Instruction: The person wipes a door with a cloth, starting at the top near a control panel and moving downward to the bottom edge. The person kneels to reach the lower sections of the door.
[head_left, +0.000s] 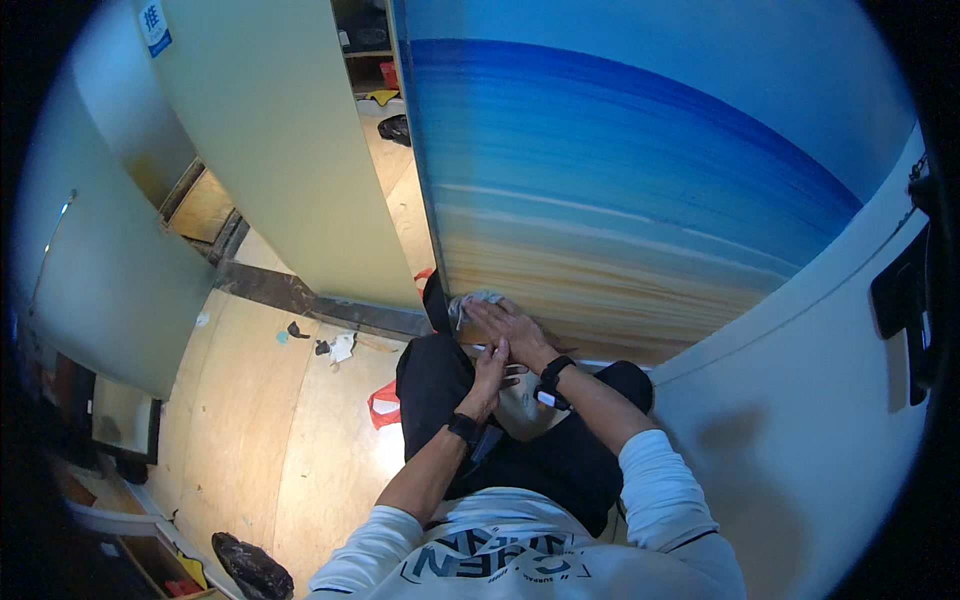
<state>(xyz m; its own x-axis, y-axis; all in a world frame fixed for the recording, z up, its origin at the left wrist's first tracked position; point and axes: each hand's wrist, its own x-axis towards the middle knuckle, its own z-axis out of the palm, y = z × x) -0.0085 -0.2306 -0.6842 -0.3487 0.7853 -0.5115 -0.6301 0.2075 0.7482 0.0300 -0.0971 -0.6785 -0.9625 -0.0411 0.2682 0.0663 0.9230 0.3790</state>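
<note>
My right hand (517, 331) lies flat with a crumpled grey cloth (480, 298) under its fingers. The cloth is pressed against the lower left corner of a panel (592, 202) that bears a sea and beach picture. My left hand (491, 375) is just below, its thumb and fingertips at the right hand's palm side. Its visible fingers are apart, and I see nothing held in it. Both wrists wear black bands, and a small device with a white face sits by the right wrist. My bent knees in black trousers (435, 382) flank the hands.
To the left stand frosted glass door panels (277, 150); one bears a sign. A dark sill (262, 287) runs below them. Paper scraps (343, 347), a red and white bag (384, 405) and a black plastic bag (251, 566) lie on the wooden floor (247, 420). A white wall (757, 427) closes the right side.
</note>
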